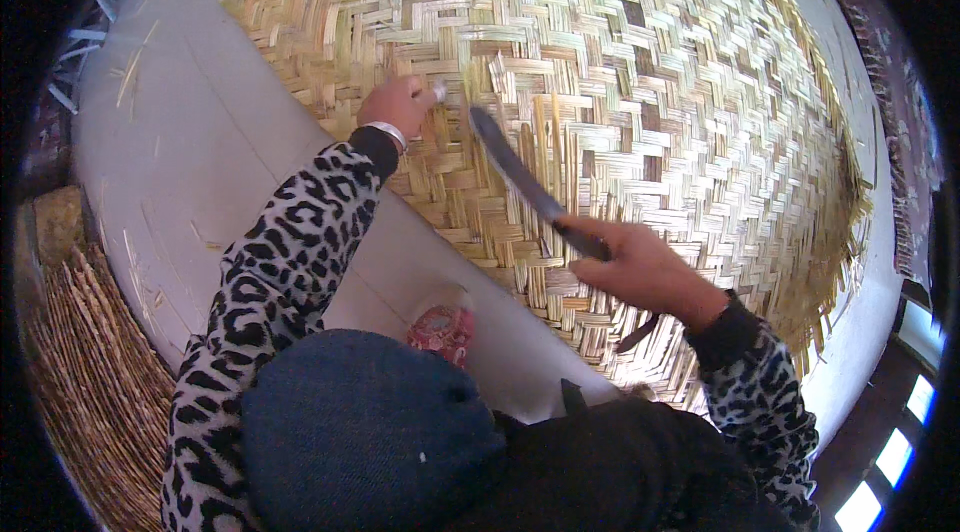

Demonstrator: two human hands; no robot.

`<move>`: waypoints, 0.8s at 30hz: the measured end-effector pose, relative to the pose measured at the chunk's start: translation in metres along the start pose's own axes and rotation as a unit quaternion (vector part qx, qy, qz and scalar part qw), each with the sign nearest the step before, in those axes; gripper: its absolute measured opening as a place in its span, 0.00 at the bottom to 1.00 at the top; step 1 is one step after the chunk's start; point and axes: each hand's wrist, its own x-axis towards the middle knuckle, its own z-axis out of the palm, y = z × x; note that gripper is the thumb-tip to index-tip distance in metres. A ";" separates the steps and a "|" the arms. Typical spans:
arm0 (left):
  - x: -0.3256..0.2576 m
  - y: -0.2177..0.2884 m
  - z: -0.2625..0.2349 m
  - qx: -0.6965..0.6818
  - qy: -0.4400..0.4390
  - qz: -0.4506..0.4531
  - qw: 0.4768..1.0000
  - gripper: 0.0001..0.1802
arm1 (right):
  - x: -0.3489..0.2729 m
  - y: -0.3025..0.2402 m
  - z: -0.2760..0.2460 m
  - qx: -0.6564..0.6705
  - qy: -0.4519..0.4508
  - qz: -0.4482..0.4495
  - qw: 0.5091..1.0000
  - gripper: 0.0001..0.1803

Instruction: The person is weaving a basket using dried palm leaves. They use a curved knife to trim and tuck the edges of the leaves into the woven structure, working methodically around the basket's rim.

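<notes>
A large mat [700, 82] of flat pale strips, woven in a stepped pattern, lies spread in front of me. My right hand [650, 272] is closed round the dark handle of a knife [520, 172], its long, slightly curved blade slanting up and left just over the weave. Near the mat's left edge, my left hand [398, 107] is curled, slightly blurred, with something white at a fingertip. Whether it holds a strip cannot be made out. Several loose upright strips [555, 142] stick out of the weave beside the blade.
The pale smooth floor [200, 132] around the mat carries scattered strip scraps. At the lower left lies a ribbed brown bundle or mat [105, 362]. A red patterned slipper or sock [443, 332] shows beside my blue-clad knee [360, 432]. A fringed dark cloth [905, 132] lies at the far right.
</notes>
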 end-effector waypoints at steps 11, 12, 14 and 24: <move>-0.007 0.027 -0.004 -0.531 -0.305 -0.204 0.764 0.15 | -0.006 -0.016 -0.016 0.324 -0.034 0.016 0.945 0.31; -0.010 0.023 -0.003 -0.530 -0.300 -0.201 0.768 0.12 | -0.005 -0.016 -0.013 0.327 -0.050 0.024 0.943 0.31; -0.018 0.019 0.003 -0.536 -0.248 -0.165 0.790 0.11 | -0.001 -0.015 -0.004 0.308 -0.063 0.021 0.949 0.31; -0.021 0.011 0.010 -0.549 -0.210 -0.220 0.778 0.20 | 0.007 -0.019 0.008 0.342 -0.133 0.035 0.929 0.33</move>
